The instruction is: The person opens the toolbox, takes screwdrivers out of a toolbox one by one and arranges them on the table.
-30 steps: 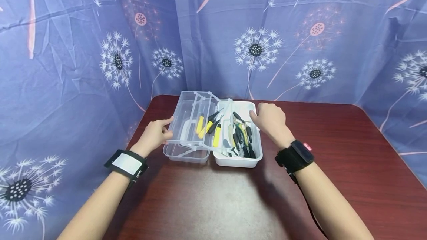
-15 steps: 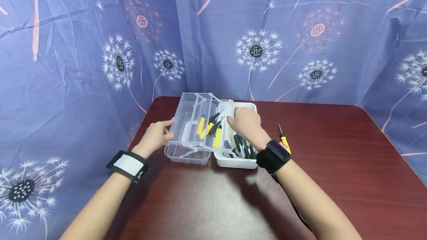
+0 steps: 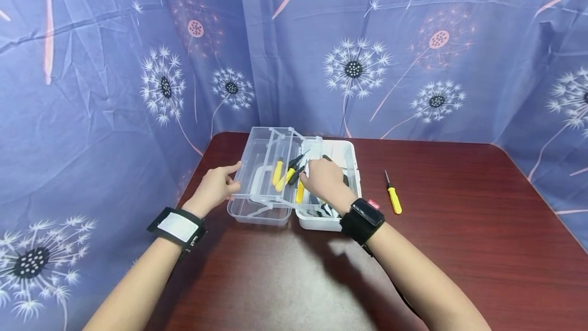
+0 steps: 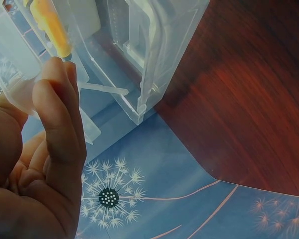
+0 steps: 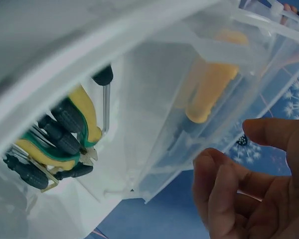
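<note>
In the head view my left hand [image 3: 215, 184] pinches the left edge of a raised clear tray [image 3: 254, 160] between thumb and fingers. This tray belongs to a toolbox and holds several screwdrivers, among them a yellow one [image 3: 277, 172]. My right hand [image 3: 325, 180] hovers over the tray's right part, above the white toolbox base [image 3: 323, 225]. The right wrist view shows a gap between its thumb and bent fingers, nothing in it, close to a yellow handle [image 5: 209, 94] in the tray. Green-and-yellow pliers [image 5: 87, 112] and black-handled tools [image 5: 60, 134] lie in the base.
A yellow-and-black screwdriver [image 3: 393, 199] lies on the dark red table [image 3: 441, 218] to the right of the toolbox. The toolbox's clear lid [image 3: 257, 217] rests folded out at the left. A blue dandelion-print curtain [image 3: 294, 65] hangs behind the table and along its left.
My right hand has moved left from the base's right edge to over the tray, and the screwdriver on the table at right has come into view. The left hand keeps its grip.
</note>
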The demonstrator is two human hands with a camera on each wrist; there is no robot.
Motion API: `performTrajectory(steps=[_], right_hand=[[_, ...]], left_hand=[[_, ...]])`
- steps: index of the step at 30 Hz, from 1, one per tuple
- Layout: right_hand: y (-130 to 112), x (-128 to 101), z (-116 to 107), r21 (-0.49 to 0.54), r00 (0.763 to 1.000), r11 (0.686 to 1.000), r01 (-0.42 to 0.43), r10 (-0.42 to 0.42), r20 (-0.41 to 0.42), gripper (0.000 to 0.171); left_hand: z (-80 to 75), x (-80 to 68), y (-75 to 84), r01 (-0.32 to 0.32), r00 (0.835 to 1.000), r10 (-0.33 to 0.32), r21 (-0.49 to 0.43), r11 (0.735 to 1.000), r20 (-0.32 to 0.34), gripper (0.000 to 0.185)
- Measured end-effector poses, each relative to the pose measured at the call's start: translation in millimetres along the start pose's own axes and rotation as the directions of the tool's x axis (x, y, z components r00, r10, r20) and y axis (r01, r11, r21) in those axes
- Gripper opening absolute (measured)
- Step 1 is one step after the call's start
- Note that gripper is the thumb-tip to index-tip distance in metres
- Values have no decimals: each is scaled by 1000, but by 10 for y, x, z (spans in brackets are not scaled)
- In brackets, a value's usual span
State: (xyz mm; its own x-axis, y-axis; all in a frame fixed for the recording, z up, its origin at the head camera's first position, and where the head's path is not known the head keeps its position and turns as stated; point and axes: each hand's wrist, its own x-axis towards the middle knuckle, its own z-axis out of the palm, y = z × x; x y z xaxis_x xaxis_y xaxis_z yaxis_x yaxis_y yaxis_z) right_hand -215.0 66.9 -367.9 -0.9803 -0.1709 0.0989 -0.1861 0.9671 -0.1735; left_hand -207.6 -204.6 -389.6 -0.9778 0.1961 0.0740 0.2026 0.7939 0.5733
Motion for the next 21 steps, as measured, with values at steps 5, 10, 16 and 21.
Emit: performTrajectory(steps=[5, 10, 16, 21], right_hand=[[-4, 2, 49, -19, 1000, 1000, 0, 1, 7, 34], [-12, 12, 102, -27, 1000, 1000, -8, 8, 20, 39], [-11, 26, 186, -26, 1000, 1000, -4, 4, 13, 41], [-13, 39, 233, -50, 1000, 999, 13, -13, -2, 48]], left_hand=[[5, 4, -1, 2, 1000, -2, -3, 1000, 4, 62], [12, 10, -10, -1, 1000, 1, 1, 1000, 4, 62], [5, 9, -23, -3, 1000, 3, -2, 1000, 7, 61], [14, 19, -19, 1, 1000, 0, -3, 1000, 4, 61]])
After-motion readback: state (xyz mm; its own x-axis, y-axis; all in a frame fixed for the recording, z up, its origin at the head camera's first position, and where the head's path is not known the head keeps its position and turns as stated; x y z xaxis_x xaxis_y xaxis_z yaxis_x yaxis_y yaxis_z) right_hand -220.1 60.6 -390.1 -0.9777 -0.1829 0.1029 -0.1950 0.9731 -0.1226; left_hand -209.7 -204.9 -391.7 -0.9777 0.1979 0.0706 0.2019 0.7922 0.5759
